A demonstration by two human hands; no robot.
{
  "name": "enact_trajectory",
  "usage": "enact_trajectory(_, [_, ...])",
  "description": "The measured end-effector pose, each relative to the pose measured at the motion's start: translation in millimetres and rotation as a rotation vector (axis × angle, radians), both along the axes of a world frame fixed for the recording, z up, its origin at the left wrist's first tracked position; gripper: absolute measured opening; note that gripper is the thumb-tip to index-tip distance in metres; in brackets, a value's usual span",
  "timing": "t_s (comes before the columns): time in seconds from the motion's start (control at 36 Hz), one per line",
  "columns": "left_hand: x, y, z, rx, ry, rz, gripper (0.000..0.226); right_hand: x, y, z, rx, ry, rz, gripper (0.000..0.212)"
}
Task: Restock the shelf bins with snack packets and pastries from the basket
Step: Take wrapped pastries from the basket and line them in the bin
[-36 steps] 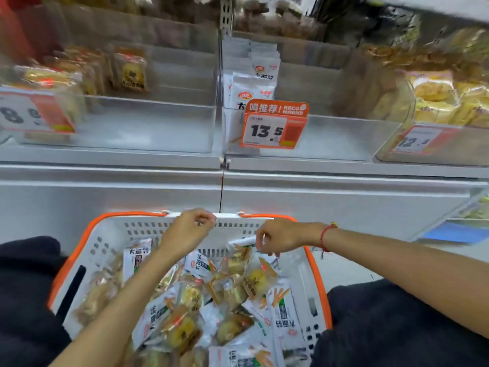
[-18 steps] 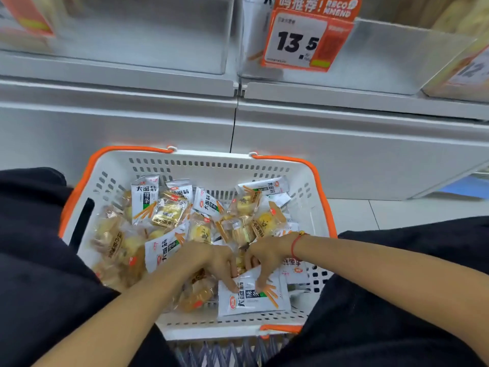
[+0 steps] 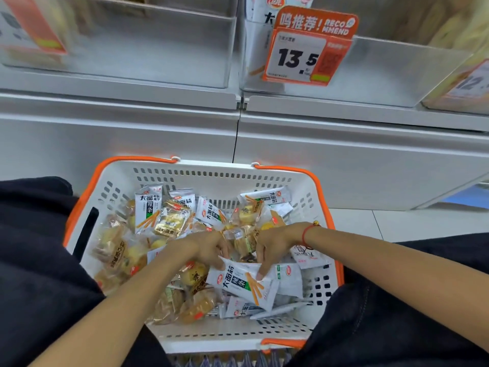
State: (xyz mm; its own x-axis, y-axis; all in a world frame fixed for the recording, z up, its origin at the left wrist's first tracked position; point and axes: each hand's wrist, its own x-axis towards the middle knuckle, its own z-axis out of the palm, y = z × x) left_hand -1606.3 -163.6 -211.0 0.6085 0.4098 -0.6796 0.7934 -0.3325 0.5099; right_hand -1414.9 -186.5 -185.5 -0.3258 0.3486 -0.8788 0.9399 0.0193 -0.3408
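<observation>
I have both hands in the basket (image 3: 321,197): left hand (image 3: 205,247) and right hand (image 3: 275,243) each pinch a top corner of one white snack packet (image 3: 242,283). Holding it by both corners keeps it flat, I judge, for the bin (image 3: 383,72) above the hands.

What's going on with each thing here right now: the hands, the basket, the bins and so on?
Left hand: pinching the top edge of the white snack packet.
Right hand: pinching the same packet.
White snack packet: sealed, tilted, held above the pile.
Basket: holds many mixed packets and pastries.
Middle shelf bin: a few white packets at its left side.
Price tag: reads 13.5.
</observation>
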Motion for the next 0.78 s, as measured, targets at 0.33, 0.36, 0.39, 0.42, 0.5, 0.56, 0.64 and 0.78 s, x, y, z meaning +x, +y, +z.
enact_trajectory(0.33, [-1.8,30.5,70.1,-0.204,-0.507,0.578,0.020,11.4,15.8,44.4,0.193,0.158,-0.164,0.026])
enact_trajectory(0.36, [-1.8,34.6,78.3,-0.181,-0.537,0.604,0.020,11.6,20.0,55.6,0.238,0.188,-0.189,0.022])
enact_trajectory(0.39, [-1.2,38.0,88.1,-0.159,-0.579,0.626,0.018,12.2,24.7,67.6,0.270,0.219,-0.229,0.020])
enact_trajectory(0.42, [-0.7,42.0,96.8,-0.131,-0.624,0.659,0.017,13.7,29.9,80.0,0.302,0.250,-0.266,0.020])
enact_trajectory(0.5, [2.0,53.2,120.8,-0.033,-0.736,0.790,0.018,18.7,42.2,119.6,0.415,0.319,-0.336,0.028])
enact_trajectory(0.56, [6.2,59.4,134.0,0.000,-0.792,0.843,0.026,22.2,46.4,144.2,0.474,0.357,-0.358,0.023])
enact_trajectory(0.64, [10.4,63.0,155.5,-0.053,-0.890,0.914,0.034,29.8,50.3,171.3,0.530,0.423,-0.425,0.019])
enact_trajectory(0.78, [16.8,62.6,192.5,0.053,-0.972,0.764,0.027,42.4,53.6,206.5,0.604,0.509,-0.524,0.020])
